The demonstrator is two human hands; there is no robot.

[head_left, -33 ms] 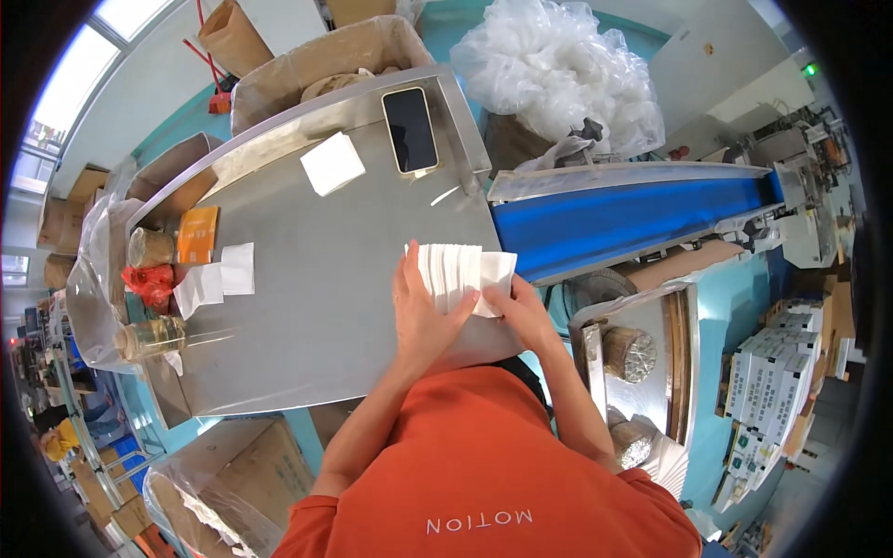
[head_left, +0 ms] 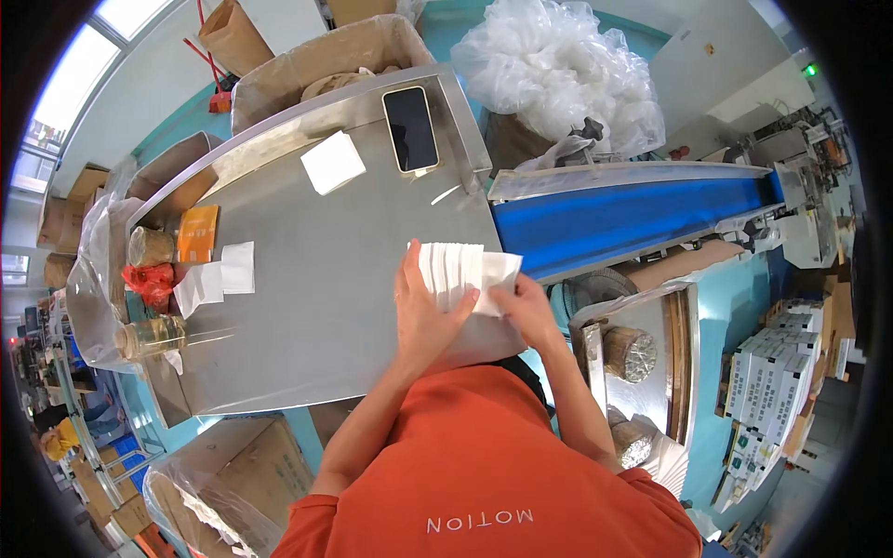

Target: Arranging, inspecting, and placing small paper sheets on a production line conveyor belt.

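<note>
A fanned stack of folded white paper napkins [head_left: 450,270] is held over the near right part of the metal table [head_left: 307,307]. My left hand [head_left: 423,302] grips the stack from its left side, thumb across the front and fingers behind. My right hand [head_left: 528,312] pinches the rightmost flat napkin [head_left: 500,270] by its lower right edge, and it fans out from the others. My right fingertips are partly hidden behind the paper. Farther off on the table lie a square pile of white napkins [head_left: 333,163] and a dark-screened phone [head_left: 410,130].
Along the table's left side are an orange packet [head_left: 197,234], a red plastic bag [head_left: 149,282], loose white napkins [head_left: 238,268] and wrapped rolls [head_left: 151,246]. A blue conveyor belt [head_left: 633,212] runs off to the right. Behind stands a heap of clear plastic [head_left: 563,70].
My right hand has shifted slightly to the right, drawing the end napkin a little away from the stack. My left hand has hardly moved.
</note>
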